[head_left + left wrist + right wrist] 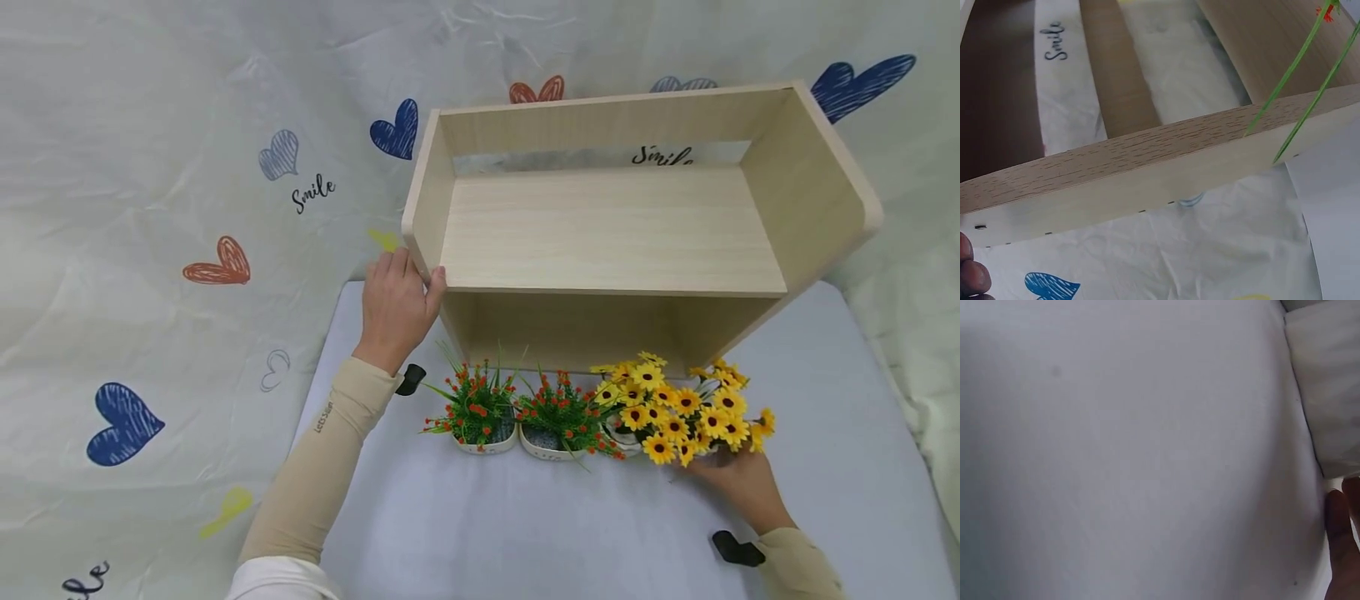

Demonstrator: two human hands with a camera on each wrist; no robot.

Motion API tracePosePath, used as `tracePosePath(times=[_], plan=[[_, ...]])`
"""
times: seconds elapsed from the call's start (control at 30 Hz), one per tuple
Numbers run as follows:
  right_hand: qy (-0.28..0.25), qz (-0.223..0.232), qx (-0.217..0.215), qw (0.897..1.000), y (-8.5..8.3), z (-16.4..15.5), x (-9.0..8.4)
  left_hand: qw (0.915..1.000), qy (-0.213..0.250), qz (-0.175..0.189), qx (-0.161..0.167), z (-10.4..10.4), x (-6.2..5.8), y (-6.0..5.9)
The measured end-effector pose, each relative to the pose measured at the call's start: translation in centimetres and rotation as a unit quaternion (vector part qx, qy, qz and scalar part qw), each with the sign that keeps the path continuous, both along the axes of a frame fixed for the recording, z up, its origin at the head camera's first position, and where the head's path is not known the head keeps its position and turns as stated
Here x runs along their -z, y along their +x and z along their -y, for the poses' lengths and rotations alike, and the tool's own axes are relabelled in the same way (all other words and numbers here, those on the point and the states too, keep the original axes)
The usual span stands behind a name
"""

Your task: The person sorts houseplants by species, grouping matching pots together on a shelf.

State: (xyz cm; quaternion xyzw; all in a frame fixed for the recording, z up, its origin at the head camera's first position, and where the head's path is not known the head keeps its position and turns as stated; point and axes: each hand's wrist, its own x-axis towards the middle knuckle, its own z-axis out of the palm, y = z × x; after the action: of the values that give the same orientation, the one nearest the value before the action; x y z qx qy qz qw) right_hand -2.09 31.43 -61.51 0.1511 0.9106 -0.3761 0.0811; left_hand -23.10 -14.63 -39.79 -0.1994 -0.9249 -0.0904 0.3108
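Observation:
My left hand (pixel 397 307) grips the left side panel of a light wooden shelf (pixel 611 229), thumb at the front edge. The left wrist view shows that panel's edge (pixel 1147 156) close up, with fingertips (pixel 972 275) beside it. At the right end of a row of potted flowers, my right hand (pixel 746 490) holds a pot of yellow flowers (pixel 731 412); blooms cover most of this pot. Another yellow-flowered plant (pixel 637 392) stands just left of it. In the right wrist view only some fingers (pixel 1338 528) show at the right edge.
Two plants with small red flowers (pixel 480 408) (pixel 558 412) stand in white oval pots before the shelf's lower compartment. A white cloth covers the table (pixel 525 525). Behind hangs a pale curtain (pixel 187 167) printed with hearts and lettering.

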Motion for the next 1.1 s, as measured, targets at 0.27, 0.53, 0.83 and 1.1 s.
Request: tracePosePath(times=[0.27,0.53,0.83,1.1], plan=[[-0.015,0.016,0.059,0.998,0.4,1.4,-0.4,0.9997,0.021,0.009,0.006,-0.4,0.0,0.1],[-0.047,0.013,0.086,0.995,0.7,1.9,-0.3,0.9994,0.028,0.017,0.007,-0.3,0.0,0.2],[-0.129,0.012,0.111,0.985,0.8,1.6,-0.5,0.9991,0.029,0.029,0.012,-0.4,0.0,0.1],[-0.146,-0.035,0.121,0.981,1.1,1.9,-1.7,0.9985,0.042,0.034,0.013,-0.3,0.1,0.2]])
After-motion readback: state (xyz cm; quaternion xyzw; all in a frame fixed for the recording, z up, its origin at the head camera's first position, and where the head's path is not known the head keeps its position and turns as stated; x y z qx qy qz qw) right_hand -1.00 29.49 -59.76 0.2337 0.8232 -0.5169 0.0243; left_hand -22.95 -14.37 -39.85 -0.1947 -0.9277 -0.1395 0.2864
